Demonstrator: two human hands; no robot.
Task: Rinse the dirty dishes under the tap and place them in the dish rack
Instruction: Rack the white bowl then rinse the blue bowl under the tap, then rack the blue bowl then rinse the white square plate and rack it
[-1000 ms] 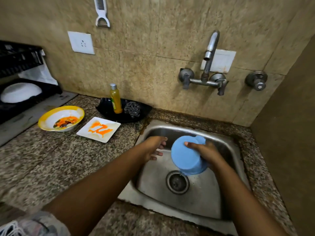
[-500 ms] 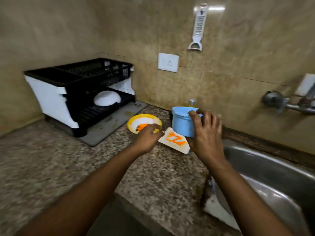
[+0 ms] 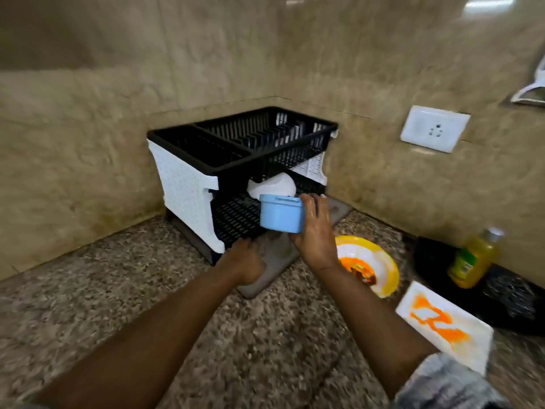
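Speckled stone makes up the worktop (image 3: 88, 305), which is seen closest, with both bare arms stretched out over it. At the near right, a white plate (image 3: 445, 326) smeared with orange sauce is lying flat on the worktop. Just past it, a yellow bowl (image 3: 380, 267) with orange food left in it is seen. Neither looks rinsed, so both are judged to be waiting for the tap. Behind them a yellow soap bottle (image 3: 472, 261) is standing in a black tray (image 3: 513, 302).

Further in, the left hand (image 3: 244, 261) is held low, near the grey mat (image 3: 274, 261) under the rack. Whether its fingers are curled shut or loose cannot be told, and nothing is seen in it. The right hand (image 3: 315, 234) is wrapped around a blue cup (image 3: 281, 214), gripped by its side. The cup is held in the air, turned a bit on its side, right in front of the lower shelf of the dish rack (image 3: 182, 184). It is not set down yet.

Behind the cup, a white bowl (image 3: 274, 184) is already resting upside down on that lower shelf, so one dish looks done. The black top shelf looks bare. Placing the cup is judged to be the step in hand, with the plate and yellow bowl left after it. The sink and tap are not seen.
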